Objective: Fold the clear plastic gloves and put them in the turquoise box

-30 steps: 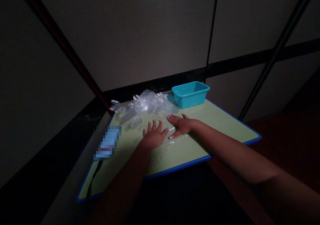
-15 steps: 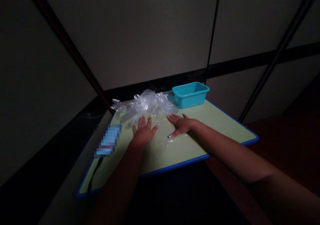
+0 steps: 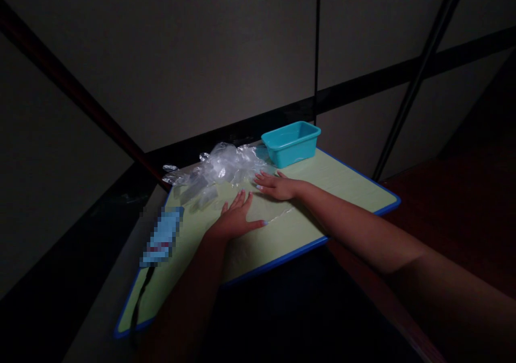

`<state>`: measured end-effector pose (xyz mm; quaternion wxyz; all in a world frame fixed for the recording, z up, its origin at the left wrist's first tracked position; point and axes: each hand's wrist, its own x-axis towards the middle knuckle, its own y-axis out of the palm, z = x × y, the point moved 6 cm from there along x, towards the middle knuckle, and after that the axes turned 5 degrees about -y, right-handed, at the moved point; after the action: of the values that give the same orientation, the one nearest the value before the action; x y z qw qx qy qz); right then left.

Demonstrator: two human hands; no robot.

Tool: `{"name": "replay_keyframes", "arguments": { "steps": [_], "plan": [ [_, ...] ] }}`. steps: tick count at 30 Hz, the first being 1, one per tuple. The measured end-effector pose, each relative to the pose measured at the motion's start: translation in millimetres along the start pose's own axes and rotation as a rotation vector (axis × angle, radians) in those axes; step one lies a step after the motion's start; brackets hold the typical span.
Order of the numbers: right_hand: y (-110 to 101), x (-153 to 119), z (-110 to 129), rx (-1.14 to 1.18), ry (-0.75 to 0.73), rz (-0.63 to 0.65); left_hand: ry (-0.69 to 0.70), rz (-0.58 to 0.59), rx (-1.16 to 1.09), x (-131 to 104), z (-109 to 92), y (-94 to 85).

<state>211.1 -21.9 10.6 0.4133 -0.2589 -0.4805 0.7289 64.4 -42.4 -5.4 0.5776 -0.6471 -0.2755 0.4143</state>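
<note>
Left hand (image 3: pixel 236 220) and right hand (image 3: pixel 278 187) lying spread wide, mid-frame. Bare desk (image 3: pixel 346 191) stretching right; blue edge running lower center.

Left hand (image 3: pixel 236 220): shifted left, then back right; fingers closer together, thumb now stretched out sideways to the film's shiny edge
Right hand (image 3: pixel 279 187): slightly farther up the table (image 3: pixel 298 220); thumb drawn in from wide spread to near the fingers
Film (image 3: pixel 281 215): crinkled glints below the hands now a thin slanting line
</note>
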Motion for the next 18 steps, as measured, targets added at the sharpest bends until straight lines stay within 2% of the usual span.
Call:
{"name": "replay_keyframes", "arguments": {
  "steps": [6,12,15,18],
  "plan": [
    [16,6,14,-0.108,-0.064,0.036,0.031,-0.016,0.032,4,2,3.4],
    [23,9,13,-0.199,-0.046,0.054,0.02,-0.026,0.013,4,1,3.6],
    [21,9,12,-0.203,-0.027,0.045,-0.017,-0.045,-0.017,-2,-3,-3.9],
    [21,10,11,-0.215,0.003,0.035,-0.072,-0.173,-0.107,-13,-17,-20.0]
  ]
}}
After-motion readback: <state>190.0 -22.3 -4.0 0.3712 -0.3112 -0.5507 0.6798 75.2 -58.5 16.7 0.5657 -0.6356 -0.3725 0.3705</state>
